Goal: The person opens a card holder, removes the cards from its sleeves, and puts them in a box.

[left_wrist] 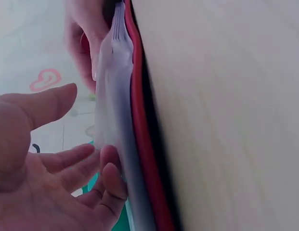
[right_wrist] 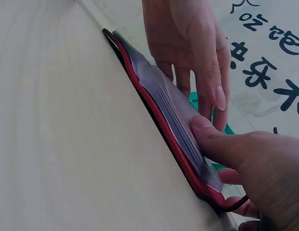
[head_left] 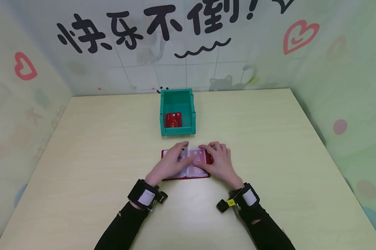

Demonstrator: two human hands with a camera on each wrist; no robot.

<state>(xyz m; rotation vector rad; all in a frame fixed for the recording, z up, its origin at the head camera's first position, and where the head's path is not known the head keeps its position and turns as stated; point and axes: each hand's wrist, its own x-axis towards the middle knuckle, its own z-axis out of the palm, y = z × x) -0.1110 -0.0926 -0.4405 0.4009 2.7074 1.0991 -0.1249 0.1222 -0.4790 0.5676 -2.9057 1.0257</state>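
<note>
A red-covered card holder (head_left: 208,158) lies spread open on the table, its clear plastic sleeves (head_left: 188,171) showing in the middle. My left hand (head_left: 171,160) is over its left page, thumb and fingers apart; in the left wrist view the fingertips (left_wrist: 113,180) rest against the sleeves. At the right side, my right hand (head_left: 220,163) grips the holder: the thumb (right_wrist: 221,144) presses on the stacked sleeves while the fingers reach round the cover's edge. Pinkish print shows through the right-hand sleeve. The left hand partly covers the left page.
Just beyond the card holder stands a teal open bin (head_left: 178,131), with red cards (head_left: 173,120) lying inside near its front left. The pale wooden table (head_left: 97,146) backs onto a printed wall panel (head_left: 181,74), with side panels at left and right.
</note>
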